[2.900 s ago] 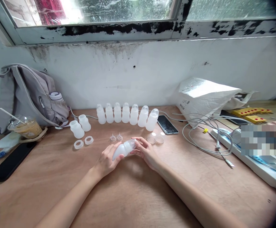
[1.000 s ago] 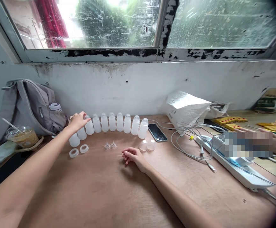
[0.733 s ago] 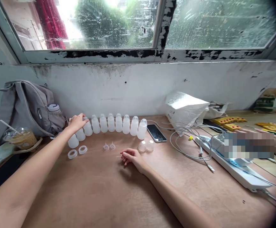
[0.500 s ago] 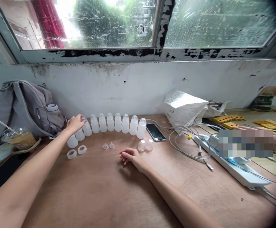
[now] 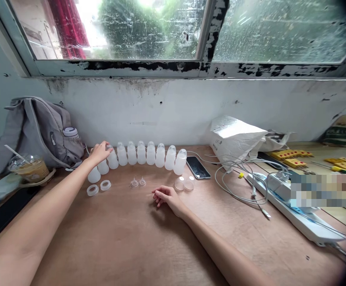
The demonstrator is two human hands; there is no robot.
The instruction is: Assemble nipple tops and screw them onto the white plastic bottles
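Note:
My left hand (image 5: 99,153) reaches over the left end of a curved row of frosted baby bottles (image 5: 141,155). Its fingertips are closed on the clear cap of one upright bottle (image 5: 112,160). Beneath that hand stand two more bottles (image 5: 94,174), their tops partly hidden. In front of them lie two white collar rings (image 5: 92,190). Two clear nipples (image 5: 134,182) rest on the table nearer the middle. My right hand (image 5: 168,199) lies on the table with loosely curled fingers and nothing visible in them. Just beyond it are two clear dome caps (image 5: 179,184).
A phone (image 5: 198,167) lies right of the bottles, beside tangled white cables (image 5: 229,190) and a power strip (image 5: 298,218). Behind the cables stands a white bag (image 5: 235,137). A grey backpack (image 5: 38,131) and an iced drink (image 5: 31,171) occupy the left. Another person's hand is blurred out at right.
The view has shifted slightly, so everything sits a little farther right. Both my hands keep about the same places. The other person's hand has drawn back toward the right edge.

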